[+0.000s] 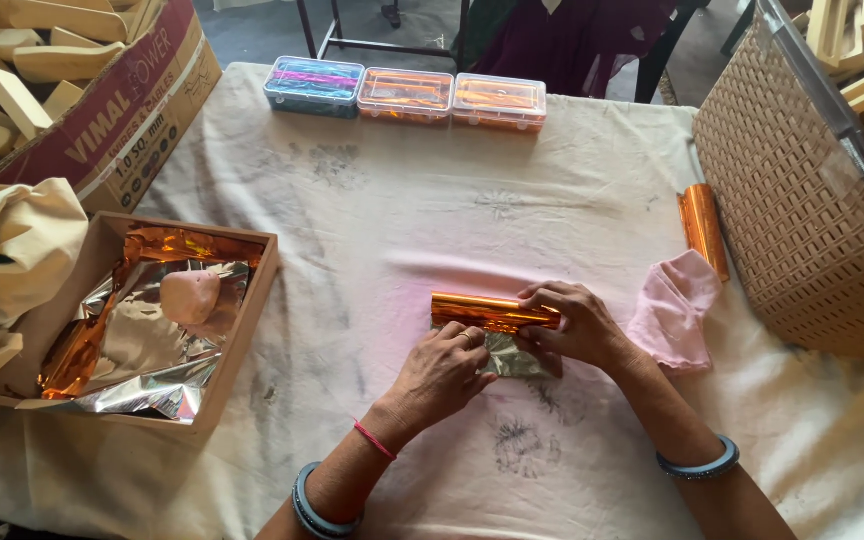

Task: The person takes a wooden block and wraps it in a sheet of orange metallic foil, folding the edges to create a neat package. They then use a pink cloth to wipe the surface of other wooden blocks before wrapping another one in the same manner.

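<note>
I see both hands, left hand (444, 368) & right hand (564, 325), gripping the shiny orange foil-wrapped bar (492, 312), mid-wrap; next move needs firm pressing of the silver foil flap (512, 357), I'd say.

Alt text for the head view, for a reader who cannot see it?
Two bare hands, left hand and right hand, press a shiny orange foil-wrapped bar on a stained cream tablecloth. A wooden tray of crumpled foil sits left, a pink cloth right.
</note>
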